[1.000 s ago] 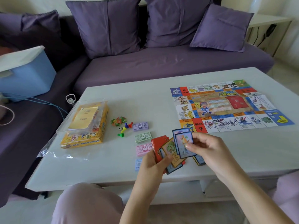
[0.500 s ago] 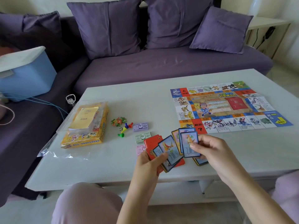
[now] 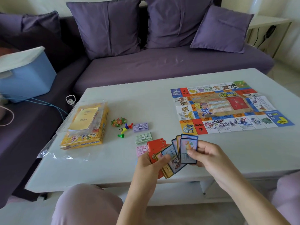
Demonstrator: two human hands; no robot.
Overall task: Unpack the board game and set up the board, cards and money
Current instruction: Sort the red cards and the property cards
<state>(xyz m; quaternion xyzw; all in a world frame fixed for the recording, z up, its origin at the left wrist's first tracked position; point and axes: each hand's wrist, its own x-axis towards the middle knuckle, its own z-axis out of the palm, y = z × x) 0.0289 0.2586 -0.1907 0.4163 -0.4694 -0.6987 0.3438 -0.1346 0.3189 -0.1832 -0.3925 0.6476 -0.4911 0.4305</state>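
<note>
Standing by the table (image 3: 113, 168), I see the left hand (image 3: 150, 165) curled round a fan of cards (image 3: 170, 152): red ones at the back, yellow- and blue-edged ones in front, and the thumb lying across their faces. The right hand (image 3: 209, 155) pinches a smaller bunch of blue cards (image 3: 189, 147) between thumb and fingers, held upright, its edge touching the fan. Both hands hang over the near side of the table.

The board (image 3: 227, 108) lies open and flat on the right half of the table, its near left corner just beyond the blue cards. The money sits in three stacks in a row running away from the person: purple (image 3: 140, 127) farthest, green (image 3: 143, 138) in the middle, pink (image 3: 141, 150) nearest and partly hidden behind the fan. Just left of the purple stack are a few coloured pawns (image 3: 125, 127), a die (image 3: 121, 129) and a small heap of green and orange tokens (image 3: 117, 122). Farther left lies the yellow box (image 3: 84, 138) under a clear lid, with a yellow booklet (image 3: 83, 118) showing on top. A crumpled plastic wrap (image 3: 48, 153) lies by the box at the table's left edge. Behind the table is a purple sofa (image 3: 162, 65) with a blue bin (image 3: 27, 77) on its left end
</note>
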